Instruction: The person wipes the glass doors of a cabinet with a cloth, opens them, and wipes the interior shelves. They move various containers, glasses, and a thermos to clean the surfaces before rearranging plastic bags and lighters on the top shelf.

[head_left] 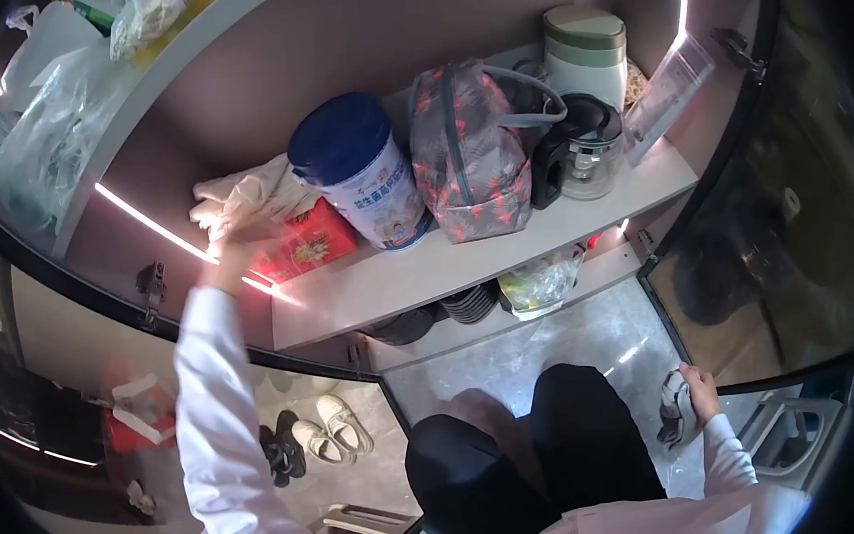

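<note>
**Pale cloth being reached on cabinet shelf while grey cloth is being held low**

A pale cloth (253, 195) is being kept at the left end of a cabinet shelf (583, 209), bunched up beside a red packet (316, 236). It is being reached by the left hand (232, 264), which is being blurred at the shelf's front edge; whether its fingers are being spread or pressed together cannot be told, nor whether the cloth is being touched.

A grey cloth (675, 410) is being held by the right hand (700, 393) low on the other side, near the bottom edge of the open right door (781, 239). It is being gripped by curled fingers and is being left to hang over the floor (594, 346).

The red packet is being overlapped by a blue-lidded tin (366, 186), which is being tilted slightly. Next to the tin, a grey-and-red patterned bag (469, 158) is being stood upright, its handle being turned toward a glass jug (589, 159). Behind the jug, a white container (586, 59) with a green-banded top is being stood, and a clear plastic box (669, 97) is being leaned at the right wall.

On the level beneath, dark stacked dishes (468, 305) are being partly hidden by the shelf, and a filled plastic bag (541, 284) is being placed just beside them.
</note>
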Tool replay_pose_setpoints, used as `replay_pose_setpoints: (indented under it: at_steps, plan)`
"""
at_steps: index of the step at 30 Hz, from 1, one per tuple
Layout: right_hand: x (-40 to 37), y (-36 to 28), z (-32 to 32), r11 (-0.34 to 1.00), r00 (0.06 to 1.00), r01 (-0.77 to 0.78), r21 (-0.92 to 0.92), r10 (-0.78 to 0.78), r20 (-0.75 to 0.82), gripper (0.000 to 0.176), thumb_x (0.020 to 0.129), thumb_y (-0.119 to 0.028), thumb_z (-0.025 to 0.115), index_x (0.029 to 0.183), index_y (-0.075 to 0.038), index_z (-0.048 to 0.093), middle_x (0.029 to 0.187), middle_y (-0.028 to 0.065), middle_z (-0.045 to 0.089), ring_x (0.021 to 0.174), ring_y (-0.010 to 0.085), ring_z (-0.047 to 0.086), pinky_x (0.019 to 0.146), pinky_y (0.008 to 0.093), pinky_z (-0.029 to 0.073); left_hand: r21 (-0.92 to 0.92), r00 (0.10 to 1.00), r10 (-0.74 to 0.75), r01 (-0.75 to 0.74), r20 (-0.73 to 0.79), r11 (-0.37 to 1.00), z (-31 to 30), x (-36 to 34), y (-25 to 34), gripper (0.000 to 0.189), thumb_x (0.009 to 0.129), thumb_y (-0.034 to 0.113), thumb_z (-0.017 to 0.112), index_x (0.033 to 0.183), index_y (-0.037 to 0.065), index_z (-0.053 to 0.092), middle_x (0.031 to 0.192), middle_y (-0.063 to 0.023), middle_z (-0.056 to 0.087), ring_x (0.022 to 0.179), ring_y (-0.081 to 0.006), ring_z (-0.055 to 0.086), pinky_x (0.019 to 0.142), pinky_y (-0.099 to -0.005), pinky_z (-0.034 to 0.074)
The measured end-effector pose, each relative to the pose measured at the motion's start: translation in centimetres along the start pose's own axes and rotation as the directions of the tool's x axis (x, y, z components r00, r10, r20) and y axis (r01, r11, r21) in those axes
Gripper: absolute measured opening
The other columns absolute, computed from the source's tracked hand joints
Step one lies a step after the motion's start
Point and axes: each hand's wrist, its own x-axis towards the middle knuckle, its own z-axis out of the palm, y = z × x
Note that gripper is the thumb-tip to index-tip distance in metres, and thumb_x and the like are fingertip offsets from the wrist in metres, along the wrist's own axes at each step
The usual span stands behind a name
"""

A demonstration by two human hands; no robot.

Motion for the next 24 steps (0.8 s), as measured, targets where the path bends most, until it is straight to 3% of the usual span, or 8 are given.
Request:
replay_pose_setpoints:
  at_steps: [2, 3, 4, 9, 11, 13, 17, 24]
  plan:
    - [-1.5, 0.8, 0.7, 0.991, 0.999, -0.048, 0.127, 0.051, -0.015, 0.037, 0.088, -0.035, 0.060, 0.085, 0.002, 0.063, 0.078, 0.0035, 0.062, 0.073, 0.0114, 0.055, 0.068, 0.0254, 0.043, 0.591, 0.744, 0.485, -0.152, -0.459, 0.792, -7.7, 3.3, 0.1, 0.036, 0.076, 0.030, 0.069, 0.103, 0.006, 0.064, 0.096, -0.0087, 0.065, 0.092, -0.0236, 0.063, 0.081, -0.0394, 0.051]
    - [-1.8, 1.1, 1.0, 0.994, 1.000, 0.007, 0.106, -0.004, -0.024, 0.034, 0.088, -0.034, 0.059, 0.079, -0.001, 0.062, 0.074, 0.0016, 0.060, 0.071, 0.0107, 0.054, 0.067, 0.0258, 0.043, 0.772, 0.803, 0.173, 0.451, -0.570, 0.448, -5.7, -0.1, 6.8, 0.057, 0.066, 0.035, 0.076, 0.115, 0.011, 0.059, 0.103, -0.0082, 0.063, 0.107, -0.0257, 0.057, 0.090, -0.0429, 0.046]
    - [-2.2, 1.3, 1.4, 0.995, 0.998, 0.056, 0.084, -0.054, -0.027, 0.032, 0.089, -0.032, 0.059, 0.074, -0.004, 0.060, 0.071, -0.0003, 0.058, 0.068, 0.0100, 0.053, 0.066, 0.0262, 0.042, 0.894, 0.876, 0.188, 0.418, -0.443, 0.158, -7.1, 1.3, 6.5, 0.068, 0.066, 0.043, 0.074, 0.126, 0.021, 0.051, 0.110, -0.0066, 0.062, 0.116, -0.0279, 0.051, 0.099, -0.0478, 0.039]
    - [-3.7, 0.6, 1.7, 0.988, 0.991, 0.105, 0.111, -0.113, 0.076, 0.029, 0.088, -0.028, 0.060, 0.084, 0.001, 0.064, 0.074, 0.0009, 0.061, 0.071, 0.0083, 0.052, 0.066, 0.0238, 0.042, 0.691, 0.713, 0.152, 0.568, -0.684, 0.447, -4.5, -4.7, 13.8, 0.044, 0.076, 0.034, 0.065, 0.119, 0.022, 0.061, 0.129, -0.0105, 0.052, 0.123, -0.0319, 0.045, 0.094, -0.0553, 0.037]
    - [-3.3, 0.1, 1.7, 0.991, 0.993, 0.103, 0.083, -0.108, 0.050, 0.030, 0.088, -0.028, 0.060, 0.085, 0.001, 0.064, 0.075, 0.0017, 0.061, 0.072, 0.0086, 0.053, 0.066, 0.0241, 0.042, 0.568, 0.094, 0.569, 0.305, -0.817, 0.764, -2.4, -4.8, 12.2, 0.032, 0.075, 0.022, 0.062, 0.106, 0.016, 0.069, 0.117, -0.0198, 0.059, 0.109, -0.0303, 0.056, 0.090, -0.0484, 0.042]
    - [-2.8, -0.8, 2.1, 0.996, 1.000, 0.029, 0.084, -0.029, -0.002, 0.031, 0.087, -0.029, 0.061, 0.088, 0.002, 0.064, 0.078, 0.0039, 0.063, 0.074, 0.0095, 0.054, 0.066, 0.0253, 0.043, 0.276, 0.256, 0.494, -0.581, -0.831, 0.766, 1.8, -1.8, 12.3, 0.030, 0.071, 0.014, 0.061, 0.098, 0.005, 0.069, 0.093, -0.0171, 0.064, 0.094, -0.0293, 0.061, 0.078, -0.0374, 0.048]
    - [-0.4, -0.2, 2.6, 0.994, 0.995, 0.104, -0.026, -0.104, -0.003, 0.029, 0.087, -0.027, 0.062, 0.091, 0.001, 0.064, 0.080, 0.0046, 0.063, 0.075, 0.0101, 0.054, 0.068, 0.0258, 0.044, 0.331, 0.802, 0.249, -0.069, -0.542, 0.941, 10.7, 0.2, 16.8, 0.101, 0.048, 0.063, 0.079, 0.131, 0.014, 0.048, 0.127, -0.0266, 0.044, 0.115, -0.0384, 0.050, 0.096, -0.0446, 0.043]
    - [-0.8, 0.1, 5.0, 0.985, 0.985, 0.161, 0.064, -0.164, 0.048, 0.029, 0.088, -0.027, 0.062, 0.093, 0.002, 0.064, 0.082, 0.0048, 0.064, 0.078, 0.0102, 0.055, 0.071, 0.0249, 0.045, 0.457, 0.786, 0.338, -0.079, -0.518, 0.886, 11.0, 0.5, 15.7, 0.092, 0.045, 0.056, 0.082, 0.124, 0.014, 0.058, 0.121, -0.0227, 0.052, 0.113, -0.0353, 0.053, 0.096, -0.0403, 0.044]
